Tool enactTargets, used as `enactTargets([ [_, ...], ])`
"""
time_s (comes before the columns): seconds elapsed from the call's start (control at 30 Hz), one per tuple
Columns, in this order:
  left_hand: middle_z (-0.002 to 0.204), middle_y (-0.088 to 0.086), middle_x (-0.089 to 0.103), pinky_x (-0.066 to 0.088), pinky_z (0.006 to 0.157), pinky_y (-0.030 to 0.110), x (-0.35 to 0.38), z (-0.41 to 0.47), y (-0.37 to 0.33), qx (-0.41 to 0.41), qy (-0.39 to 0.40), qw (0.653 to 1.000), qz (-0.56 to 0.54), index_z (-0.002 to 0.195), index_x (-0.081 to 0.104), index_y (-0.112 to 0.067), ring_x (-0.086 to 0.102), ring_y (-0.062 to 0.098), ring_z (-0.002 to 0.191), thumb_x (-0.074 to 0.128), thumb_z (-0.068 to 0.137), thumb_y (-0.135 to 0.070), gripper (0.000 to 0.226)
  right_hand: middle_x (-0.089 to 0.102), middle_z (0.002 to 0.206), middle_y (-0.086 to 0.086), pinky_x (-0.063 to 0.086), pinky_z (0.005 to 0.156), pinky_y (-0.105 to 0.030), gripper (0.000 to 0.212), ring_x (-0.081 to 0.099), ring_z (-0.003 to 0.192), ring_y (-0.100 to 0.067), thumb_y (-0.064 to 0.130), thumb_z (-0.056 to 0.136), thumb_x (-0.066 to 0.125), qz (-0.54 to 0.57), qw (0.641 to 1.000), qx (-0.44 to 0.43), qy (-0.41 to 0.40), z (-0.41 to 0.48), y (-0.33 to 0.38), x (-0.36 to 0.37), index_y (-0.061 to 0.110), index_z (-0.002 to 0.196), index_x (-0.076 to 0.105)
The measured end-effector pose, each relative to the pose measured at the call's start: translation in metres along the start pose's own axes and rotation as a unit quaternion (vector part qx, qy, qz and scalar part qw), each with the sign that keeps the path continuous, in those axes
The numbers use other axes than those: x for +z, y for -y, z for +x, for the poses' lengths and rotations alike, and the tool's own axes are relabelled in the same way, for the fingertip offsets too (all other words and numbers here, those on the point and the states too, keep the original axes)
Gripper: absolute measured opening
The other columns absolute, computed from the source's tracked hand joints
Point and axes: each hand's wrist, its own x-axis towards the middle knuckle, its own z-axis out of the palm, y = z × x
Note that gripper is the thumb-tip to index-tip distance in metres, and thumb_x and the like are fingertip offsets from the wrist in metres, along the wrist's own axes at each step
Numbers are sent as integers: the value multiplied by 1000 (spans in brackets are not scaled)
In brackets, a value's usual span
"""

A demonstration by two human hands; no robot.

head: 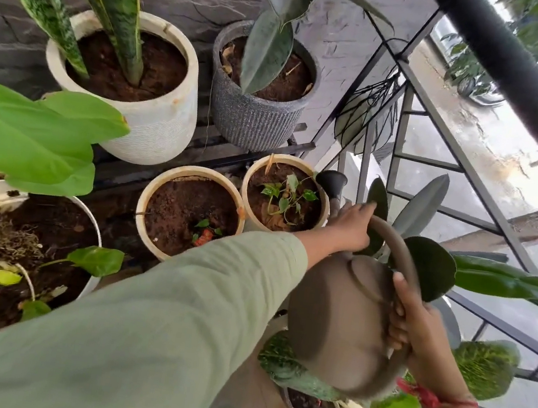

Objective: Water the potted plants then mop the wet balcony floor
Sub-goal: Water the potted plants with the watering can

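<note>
Tilting a brown watering can (pixel 341 317) at the right rim of a small cream pot (pixel 247 183), nozzle (pixel 331 180) just over the edge, near a few green sprouts (pixel 284 194). Gripping the arched handle with the right hand (pixel 415 331), red thread (pixel 424 395) round the wrist. Resting the left hand (pixel 349 227) on the spout. Just left, a second cream pot (pixel 144 196); behind, a white pot (pixel 161 126) and a grey ribbed pot (pixel 251 125). At right, a black railing (pixel 521 70).
</note>
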Motion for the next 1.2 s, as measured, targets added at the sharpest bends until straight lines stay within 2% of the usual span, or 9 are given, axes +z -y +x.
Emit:
enactTargets([
  [0.1,158,8,14,21,116,48,4,-4,9,-14,4,1000,-10,152,9,-20,8,30,146,50,87,-2,78,20,39,5,17,39,-17,52,18,31,-10,47,86,59,0,1000,1,-7,-3,-2,-2,18,55,29],
  [0.2,159,7,10,18,118,47,10,-11,18,-20,15,999,-26,152,6,-22,5,31,147,50,88,-3,80,19,39,4,17,38,-15,52,18,31,-10,46,86,59,-9,1000,3,-7,-11,-7,-8,17,55,29],
  [0.43,159,7,11,28,115,46,15,-31,18,-26,11,998,-50,153,3,-22,16,31,145,53,87,1,86,20,40,1,17,38,-14,50,19,30,-10,41,87,60,-47,999,12,11,-37,-34,-20,15,55,31],
  [0.73,160,6,8,18,118,44,20,-55,31,-18,-21,999,-23,152,7,-17,12,26,147,54,87,0,82,23,40,0,17,37,-13,49,19,30,-9,39,86,60,-73,995,29,57,-55,-52,-8,15,53,33],
  [0.83,159,6,10,19,117,48,11,-59,45,-37,-36,998,-29,151,9,-17,14,28,146,53,86,-1,80,23,41,1,17,36,-14,50,19,31,-10,42,85,60,-77,994,33,73,-56,-45,7,16,53,33],
  [0.93,160,3,5,21,116,53,-2,-66,62,-63,-48,996,-47,152,3,-23,10,27,147,49,87,0,83,25,41,1,17,37,-16,50,20,33,-11,42,86,60,-85,993,27,83,-53,-34,23,15,53,34],
  [1.1,159,7,11,18,118,42,-18,-77,87,-68,-72,994,-53,153,6,-18,14,29,146,50,92,-8,75,24,42,2,18,35,-17,50,20,33,-12,43,87,58,-83,991,-5,108,-43,-12,54,16,53,33],
  [1.2,160,5,10,15,119,39,-23,-78,94,-72,-76,991,-82,153,6,-15,9,25,147,48,92,-6,74,25,41,3,19,38,-20,51,21,35,-12,43,87,59,-79,992,-19,100,-36,0,68,17,51,33],
])
